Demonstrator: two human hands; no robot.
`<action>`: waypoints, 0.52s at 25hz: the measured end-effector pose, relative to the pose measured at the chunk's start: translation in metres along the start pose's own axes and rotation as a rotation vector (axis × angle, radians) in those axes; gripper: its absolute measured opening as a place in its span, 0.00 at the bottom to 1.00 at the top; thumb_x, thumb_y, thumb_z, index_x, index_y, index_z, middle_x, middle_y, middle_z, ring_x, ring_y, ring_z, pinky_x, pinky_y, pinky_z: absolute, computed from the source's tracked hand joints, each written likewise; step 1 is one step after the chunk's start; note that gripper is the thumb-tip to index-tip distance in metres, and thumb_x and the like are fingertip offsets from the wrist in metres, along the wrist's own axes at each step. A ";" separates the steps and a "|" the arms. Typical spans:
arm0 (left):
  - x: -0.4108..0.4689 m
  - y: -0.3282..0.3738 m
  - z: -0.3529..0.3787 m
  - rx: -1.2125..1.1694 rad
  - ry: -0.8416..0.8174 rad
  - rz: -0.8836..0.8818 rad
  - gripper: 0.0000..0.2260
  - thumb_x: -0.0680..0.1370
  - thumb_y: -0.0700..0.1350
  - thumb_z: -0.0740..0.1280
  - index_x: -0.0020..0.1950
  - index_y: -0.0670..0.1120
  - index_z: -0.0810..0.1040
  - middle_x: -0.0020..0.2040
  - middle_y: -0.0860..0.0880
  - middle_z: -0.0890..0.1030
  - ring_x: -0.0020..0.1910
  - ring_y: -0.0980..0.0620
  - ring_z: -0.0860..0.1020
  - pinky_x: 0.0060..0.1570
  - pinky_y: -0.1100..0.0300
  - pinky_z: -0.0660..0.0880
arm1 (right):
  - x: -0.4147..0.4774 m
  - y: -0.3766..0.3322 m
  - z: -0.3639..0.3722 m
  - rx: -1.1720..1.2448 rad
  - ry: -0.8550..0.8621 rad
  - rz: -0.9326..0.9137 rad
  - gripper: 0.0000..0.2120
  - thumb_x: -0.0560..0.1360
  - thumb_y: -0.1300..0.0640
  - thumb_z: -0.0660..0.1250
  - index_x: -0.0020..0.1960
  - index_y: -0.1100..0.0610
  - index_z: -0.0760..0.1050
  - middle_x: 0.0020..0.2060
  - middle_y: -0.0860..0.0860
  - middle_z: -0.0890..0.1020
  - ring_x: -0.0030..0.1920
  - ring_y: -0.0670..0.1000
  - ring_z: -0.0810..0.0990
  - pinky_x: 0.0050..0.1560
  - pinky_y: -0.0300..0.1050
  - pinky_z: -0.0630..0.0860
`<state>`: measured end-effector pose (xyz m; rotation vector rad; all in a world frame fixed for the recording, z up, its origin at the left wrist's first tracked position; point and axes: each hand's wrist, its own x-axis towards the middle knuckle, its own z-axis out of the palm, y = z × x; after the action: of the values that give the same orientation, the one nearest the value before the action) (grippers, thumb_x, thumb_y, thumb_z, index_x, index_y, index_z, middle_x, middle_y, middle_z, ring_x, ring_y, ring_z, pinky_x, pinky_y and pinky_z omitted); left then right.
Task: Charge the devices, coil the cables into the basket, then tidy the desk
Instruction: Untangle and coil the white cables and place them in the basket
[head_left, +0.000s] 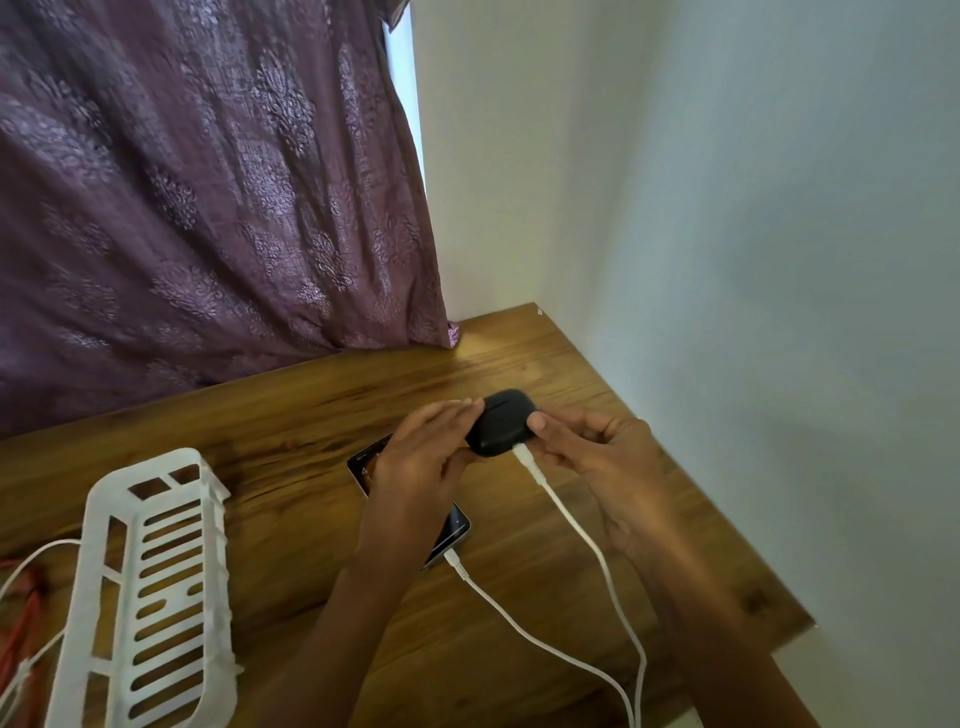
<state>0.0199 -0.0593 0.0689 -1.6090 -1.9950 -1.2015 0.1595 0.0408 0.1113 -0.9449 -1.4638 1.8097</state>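
1. A black charging case (500, 422) is held between both hands near the right back corner of the wooden desk (291, 415); whether it touches the wood cannot be told.
2. The case's left side is gripped by the left hand (426, 460), whose fingers are curled over the top edge.
3. The case's right end is pinched by the right hand (597, 457): the thumb is pressed on top and the other fingers are curled below, just beside the plug.
4. A white cable (571, 515) is plugged into the near face of the case and is led back toward the bottom edge of the view.
5. A phone (453, 530) is laid flat on the desk under the left hand (only its two ends show). A second white cable (519, 627) is plugged into its near end.
6. A white slatted basket (150, 571) is set on the left of the desk, well apart from the case.
7. A red cable (26, 618) and a thin white lead (49, 544) are seen beside the basket at the left edge.
8. A purple patterned curtain (208, 182) is hung behind the desk, and a pale wall (727, 208) bounds it on the right.
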 end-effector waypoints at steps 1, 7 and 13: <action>-0.001 0.002 0.000 0.003 0.024 0.014 0.17 0.70 0.38 0.67 0.58 0.38 0.78 0.53 0.42 0.82 0.57 0.53 0.73 0.63 0.64 0.65 | 0.000 0.002 -0.001 0.013 -0.002 0.011 0.06 0.66 0.60 0.74 0.44 0.57 0.82 0.38 0.51 0.86 0.41 0.47 0.84 0.42 0.38 0.77; -0.006 0.002 0.005 -0.044 0.082 0.050 0.18 0.72 0.40 0.64 0.61 0.38 0.75 0.58 0.44 0.78 0.59 0.51 0.74 0.60 0.60 0.71 | 0.002 0.013 -0.004 0.098 -0.021 0.030 0.18 0.56 0.55 0.76 0.45 0.58 0.82 0.43 0.54 0.85 0.48 0.52 0.83 0.45 0.41 0.77; -0.006 0.001 0.013 -0.070 0.088 0.025 0.20 0.72 0.40 0.65 0.64 0.42 0.70 0.60 0.47 0.75 0.61 0.52 0.73 0.63 0.65 0.68 | 0.011 0.020 -0.008 0.132 -0.019 0.014 0.20 0.51 0.52 0.77 0.43 0.56 0.82 0.43 0.55 0.85 0.51 0.54 0.82 0.60 0.54 0.74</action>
<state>0.0263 -0.0533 0.0575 -1.5802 -1.8933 -1.3220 0.1597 0.0501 0.0895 -0.8763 -1.3334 1.9050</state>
